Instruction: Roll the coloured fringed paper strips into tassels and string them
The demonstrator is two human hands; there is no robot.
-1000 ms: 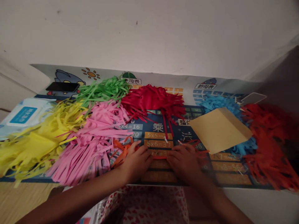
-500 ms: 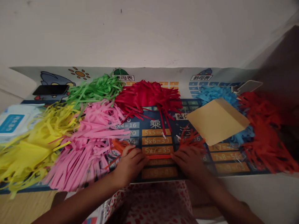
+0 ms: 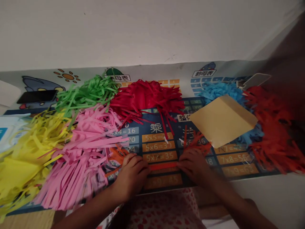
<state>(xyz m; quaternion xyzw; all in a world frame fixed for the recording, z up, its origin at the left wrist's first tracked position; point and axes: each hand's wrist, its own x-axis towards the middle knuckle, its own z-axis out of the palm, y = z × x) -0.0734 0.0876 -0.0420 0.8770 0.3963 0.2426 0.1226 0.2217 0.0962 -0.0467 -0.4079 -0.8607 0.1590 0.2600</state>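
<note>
While both of my hands press down near the front edge of the desk, the holdings stand as follows.

Item one: my left hand, fingers curled and pinching the left end of an orange-red paper strip. Item two: my right hand, fingers bent and pinching the right end of that strip. The strip lies stretched flat between the two hands on the multiplication mat, just under the "5x7=35" box. Loose orange strips fan out behind each hand: a small tuft by the left, another by the right.

Change noted: a second ago the strip was mostly hidden under my knuckles; since then my hands have drawn a little apart and more of its length shows. My judgement is that the strip is being pulled taut or smoothed, with both ends held.

Surrounding stock, left to right: yellow shredded pile; pink pile, touching the yellow; green pile behind them; dark red pile at the middle rear; blue pile, partly covered by a tan folded paper; a further red-orange pile at the far right. A dark phone lies at the left rear, and a wipes packet shows at the left edge, partly cut off.
</note>
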